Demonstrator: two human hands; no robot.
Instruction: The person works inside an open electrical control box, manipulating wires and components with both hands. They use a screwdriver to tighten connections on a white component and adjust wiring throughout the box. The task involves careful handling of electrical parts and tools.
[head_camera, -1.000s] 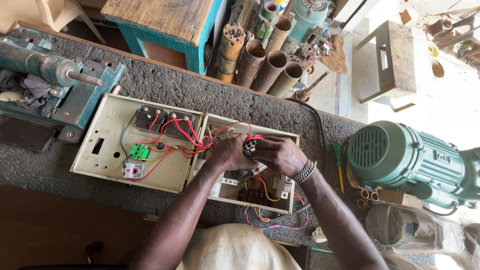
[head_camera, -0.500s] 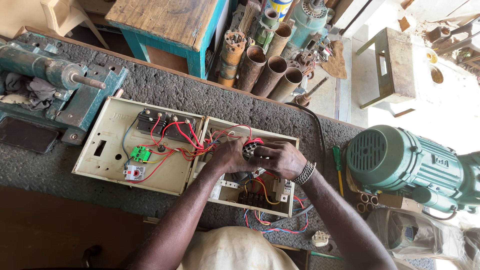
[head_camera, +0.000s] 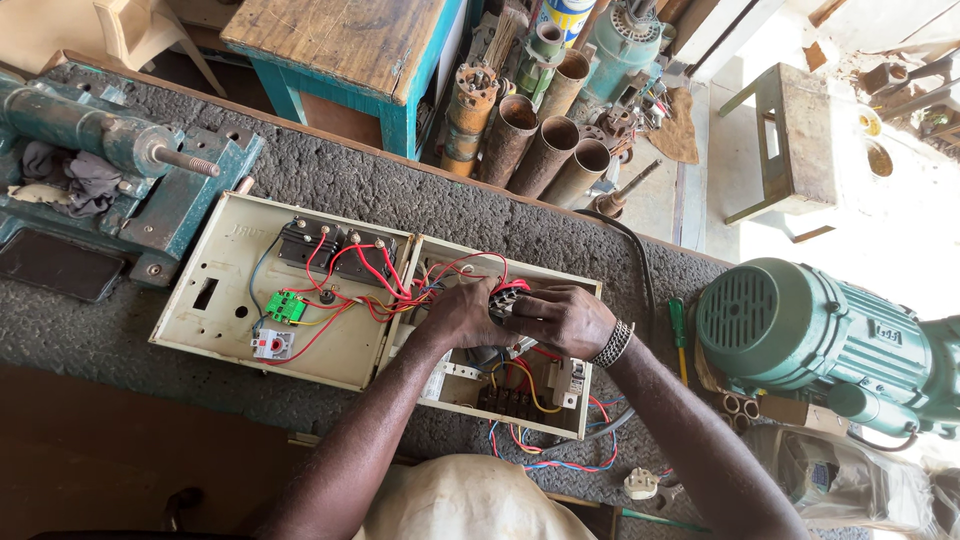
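Grip: both hands (head_camera: 520, 315) on black component (head_camera: 503, 300) | surface: rough workbench (head_camera: 420, 195) | room: workshop

Daylight pours in from the upper right, washing the concrete floor (head_camera: 900, 230) out to glare. The bench (head_camera: 400, 190) lies evenly lit and sharp; its near-left corner sinks into shadow.

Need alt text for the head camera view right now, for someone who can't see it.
Both hands, left hand and right hand, grip a small dark component over an opened beige control box with red wiring, on a grey bench; a green motor sits to the right.
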